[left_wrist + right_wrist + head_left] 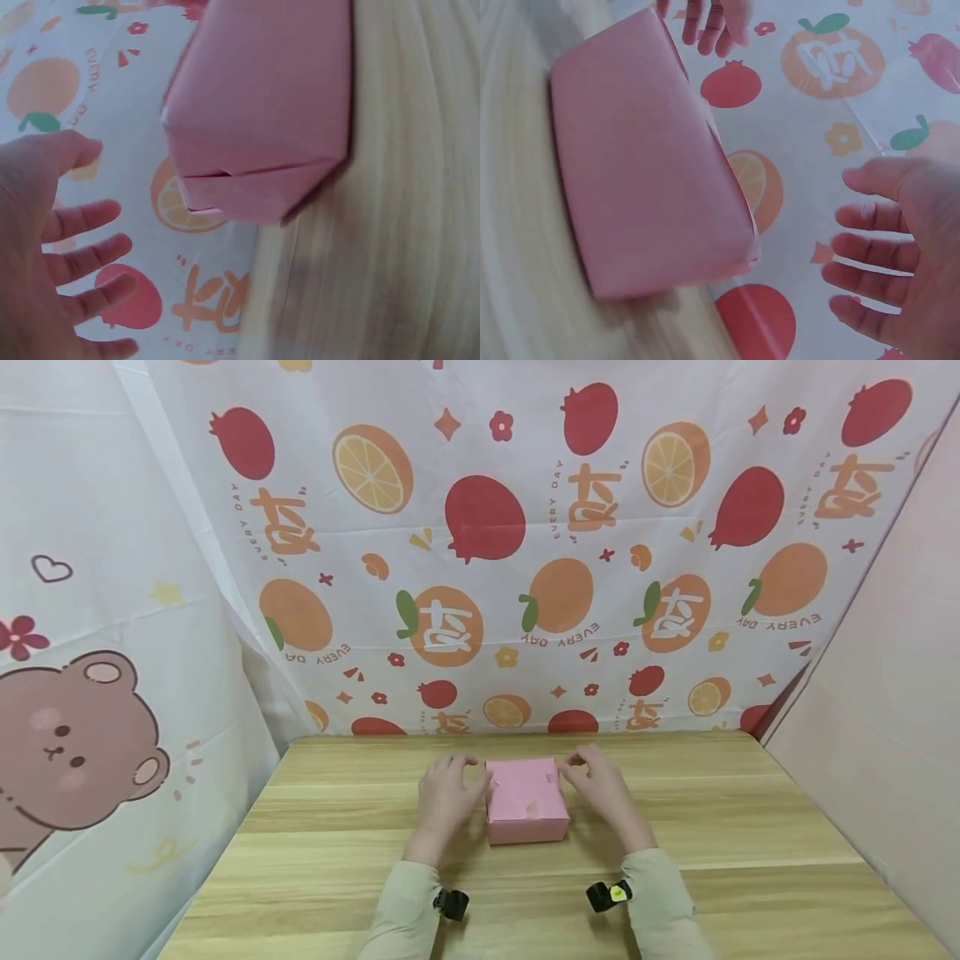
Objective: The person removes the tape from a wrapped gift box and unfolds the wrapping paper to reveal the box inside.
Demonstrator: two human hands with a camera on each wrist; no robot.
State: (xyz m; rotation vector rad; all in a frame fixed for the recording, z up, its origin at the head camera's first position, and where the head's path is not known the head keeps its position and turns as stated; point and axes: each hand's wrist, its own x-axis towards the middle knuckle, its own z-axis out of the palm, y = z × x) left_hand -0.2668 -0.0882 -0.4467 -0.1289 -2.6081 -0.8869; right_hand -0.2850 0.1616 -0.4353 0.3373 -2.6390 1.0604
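Head view: one pink box (525, 793), rectangular, resting on your wood-grain table (750, 835), near the middle of its width and toward the far edge. Top panel faces up, with a small tan patch by its near edge and a small mark at its right. In the left wrist view, a folded seam with a narrow gap crosses one end of the box.

Left hand (448, 789), one: yours, just beside the box's left side, fingers spread apart and gripping nothing. Your thumb comes to the box's left edge in the head view; the left wrist view shows the thumb and box apart.

Right hand (603, 789), one: yours, just beside the box's right side, fingers loosely bent and separated, clamped on nothing. A gap shows between it and the box in the right wrist view.

Sleeves (408, 902), two: pale, covering your forearms. Black wrist devices (452, 905), two: one at each of your wrists, the right one bearing a yellow mark.

Patterned cloth (517, 460), white: hung behind the table, printed with oranges, red fruit and lettering. Bear print (75, 743), brown: on the white cloth to your left.
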